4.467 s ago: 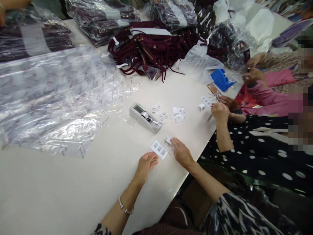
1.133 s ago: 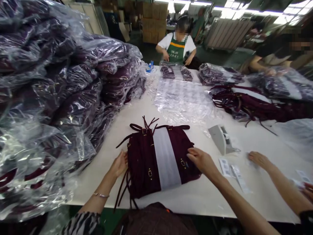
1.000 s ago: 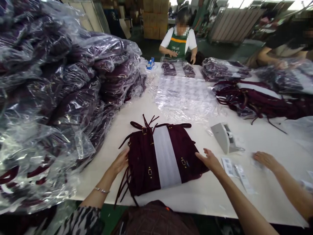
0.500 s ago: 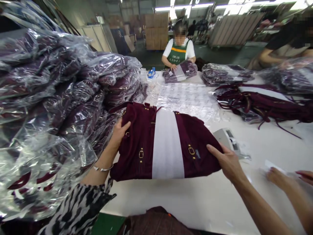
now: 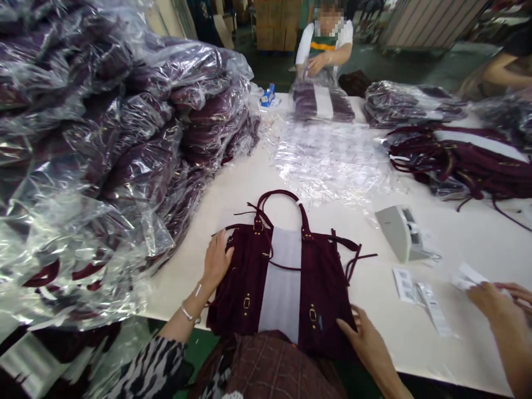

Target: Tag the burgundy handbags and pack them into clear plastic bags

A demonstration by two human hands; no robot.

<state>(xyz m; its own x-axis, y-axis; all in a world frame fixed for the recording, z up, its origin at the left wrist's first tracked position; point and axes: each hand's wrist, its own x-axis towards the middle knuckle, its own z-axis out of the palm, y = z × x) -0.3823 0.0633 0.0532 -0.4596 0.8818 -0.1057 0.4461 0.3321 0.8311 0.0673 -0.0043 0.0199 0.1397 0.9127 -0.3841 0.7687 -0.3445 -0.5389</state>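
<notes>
A dark burgundy handbag (image 5: 326, 266) lies on the front of the table, its lower edge reaching past the table edge toward my body. Its two handles stretch away from me, and a white paper band (image 5: 282, 282) runs down its middle. My left hand (image 5: 216, 260) holds the bag's upper left side, thumb toward the front panel. At the lower right side, my right hand (image 5: 366, 335) grips the edge with the thumb on the front; its other fingers are partly hidden. Thin straps hang loose from both upper corners, and small brass buckles sit on the front.
Plastic-wrapped bags (image 5: 145, 111) are piled high at left. Clear plastic bags (image 5: 332, 155) lie beyond the handbag. A white device (image 5: 401, 233), printed labels (image 5: 403, 285) and unwrapped bags (image 5: 469, 160) are at right. A co-worker's hands (image 5: 494, 302) work nearby; another person (image 5: 328, 44) handles a wrapped bag opposite.
The handbag has come down and toward me onto the table edge, and its handles now lie extended away from me. Both hands moved with it. The person opposite has shifted the wrapped bag.
</notes>
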